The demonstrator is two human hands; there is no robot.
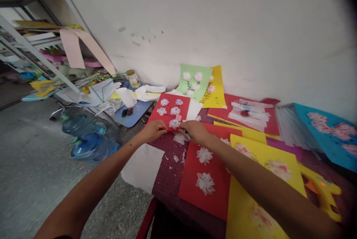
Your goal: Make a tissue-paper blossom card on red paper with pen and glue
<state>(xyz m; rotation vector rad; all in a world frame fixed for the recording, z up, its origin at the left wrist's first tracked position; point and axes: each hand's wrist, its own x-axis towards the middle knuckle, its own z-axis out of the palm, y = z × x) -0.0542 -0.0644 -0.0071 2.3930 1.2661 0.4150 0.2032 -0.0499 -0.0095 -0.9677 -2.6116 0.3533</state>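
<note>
A red paper sheet [156, 118] with several white tissue flowers tinged blue is tilted up above the table. My left hand [154, 131] pinches its lower left edge. At the lower right corner my right hand [195, 131] is closed on the same sheet. A slim pen-like thing [186, 133] with a dark part also sticks out from the right fingers; its kind is hard to make out. Under my right forearm lies another red sheet [192, 190] bearing white tissue flowers. White paper scraps [176, 158] are scattered on the patterned tablecloth [163, 179] below my hands.
White paper [143, 166] overhangs the table's left edge. Yellow flower sheets [240, 194] and a yellow glue gun [325, 190] lie right. Green paper [192, 68] leans on the wall. A blue stand [136, 114] holds a paper roll [126, 97]; water bottles [92, 147] lie on the floor.
</note>
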